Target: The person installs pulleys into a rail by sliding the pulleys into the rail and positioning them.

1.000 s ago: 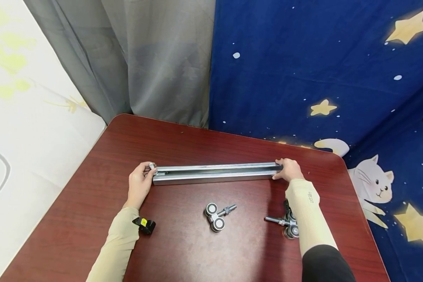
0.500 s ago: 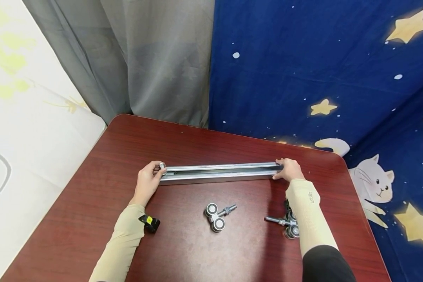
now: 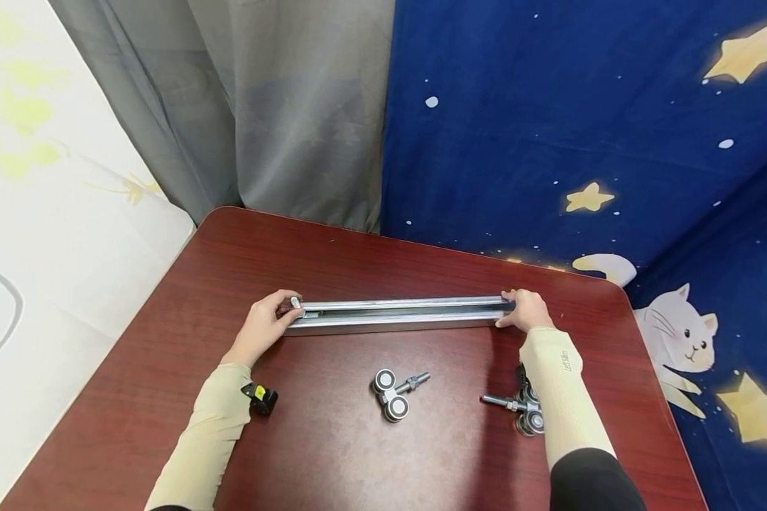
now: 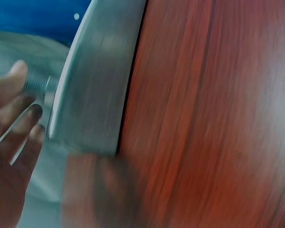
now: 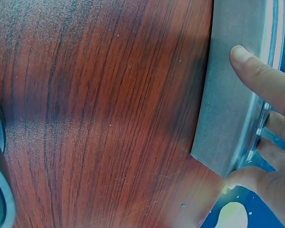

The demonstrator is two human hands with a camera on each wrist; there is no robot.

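The left hand [image 3: 262, 328] pinches a bolt [image 3: 296, 303] at the rail's [image 3: 396, 321] left end. The right hand [image 3: 529, 310] grips the right end.

- You are facing a gray curtain [image 3: 307, 128] and blue starry fabric [image 3: 498, 142].
- Your reddish table [image 3: 358, 262] is reflecting light.
- Patterned white material [image 3: 70, 241] is showing leftward.

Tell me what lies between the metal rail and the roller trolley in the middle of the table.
Nothing but bare tabletop lies between the metal rail and the middle roller trolley; the head view shows this.
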